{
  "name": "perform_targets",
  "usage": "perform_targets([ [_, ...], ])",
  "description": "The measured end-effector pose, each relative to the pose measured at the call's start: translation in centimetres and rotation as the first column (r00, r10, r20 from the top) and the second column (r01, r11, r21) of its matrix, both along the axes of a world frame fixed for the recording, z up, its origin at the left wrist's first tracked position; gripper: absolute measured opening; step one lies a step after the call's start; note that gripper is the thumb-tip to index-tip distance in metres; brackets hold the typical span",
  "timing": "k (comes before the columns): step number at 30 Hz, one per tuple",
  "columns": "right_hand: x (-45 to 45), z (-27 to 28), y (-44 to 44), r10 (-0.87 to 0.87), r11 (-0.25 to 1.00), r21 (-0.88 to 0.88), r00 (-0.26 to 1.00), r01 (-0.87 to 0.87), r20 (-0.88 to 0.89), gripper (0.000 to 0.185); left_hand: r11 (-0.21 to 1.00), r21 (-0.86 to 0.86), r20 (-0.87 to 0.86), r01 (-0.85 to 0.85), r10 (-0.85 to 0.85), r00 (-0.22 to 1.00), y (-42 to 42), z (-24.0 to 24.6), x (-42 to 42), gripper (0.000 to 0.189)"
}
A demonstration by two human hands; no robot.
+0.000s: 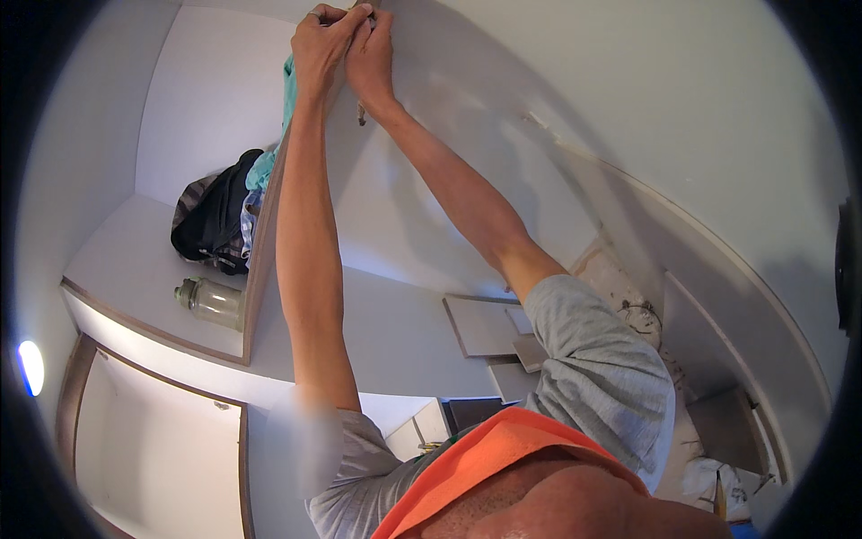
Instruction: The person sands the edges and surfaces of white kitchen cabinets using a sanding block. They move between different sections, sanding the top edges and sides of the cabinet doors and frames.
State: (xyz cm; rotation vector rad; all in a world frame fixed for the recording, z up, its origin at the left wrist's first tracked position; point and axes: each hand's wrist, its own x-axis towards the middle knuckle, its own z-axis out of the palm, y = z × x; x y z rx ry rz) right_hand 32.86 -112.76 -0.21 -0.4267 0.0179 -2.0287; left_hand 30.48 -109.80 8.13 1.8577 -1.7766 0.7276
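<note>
Both my arms are stretched upward, and the hands meet at the top edge of the view. My left hand [320, 50], with a ring on one finger, has its thumb and fingers pinched together at the brown edge of a cabinet panel [264, 215]. Close against it, my right hand [372, 60] has bent fingertips on the same spot. A small dark fitting seems to lie between the fingers, but they mostly hide it. Below the hands, a small brownish metal fitting [361, 114] sticks out from the panel.
Left of the panel, an open compartment holds a dark bag [219, 212], teal cloth [261, 176] and a clear bottle [214, 303] on its side. Under it is a brown-framed recess [161, 445]. Several loose boards [481, 327] appear beyond my right arm. A lit lamp [30, 368] is at far left.
</note>
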Motion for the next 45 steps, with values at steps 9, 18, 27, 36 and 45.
perform_targets([
  [9,-0.4,1.2,0.7,0.257,0.966,-0.054,0.959,-0.252,0.12,0.031,0.987,-0.126,0.118,-0.094,0.109,0.987,-0.3,-0.6,-1.5,0.045],
  [18,-1.5,0.3,0.2,0.286,0.957,-0.074,0.955,-0.28,0.081,0.042,0.988,-0.138,0.122,-0.074,0.092,0.988,-0.8,-0.7,-1.2,0.047],
  [27,-0.8,0.6,0.1,0.311,0.948,-0.089,0.949,-0.305,0.056,0.041,0.979,-0.179,0.227,-0.1,0.14,0.964,-1.4,-0.6,-0.8,0.047],
  [36,-1.2,0.4,-0.4,0.337,0.94,-0.065,0.942,-0.335,0.011,0.041,0.986,-0.157,0.106,-0.052,0.069,0.992,-0.8,-1.2,-1.6,0.044],
  [45,-0.7,0.8,-0.4,0.339,0.94,-0.067,0.939,-0.335,0.051,0.043,0.971,-0.194,0.25,-0.136,0.183,0.951,-1.9,-1.3,-1.5,0.043],
])
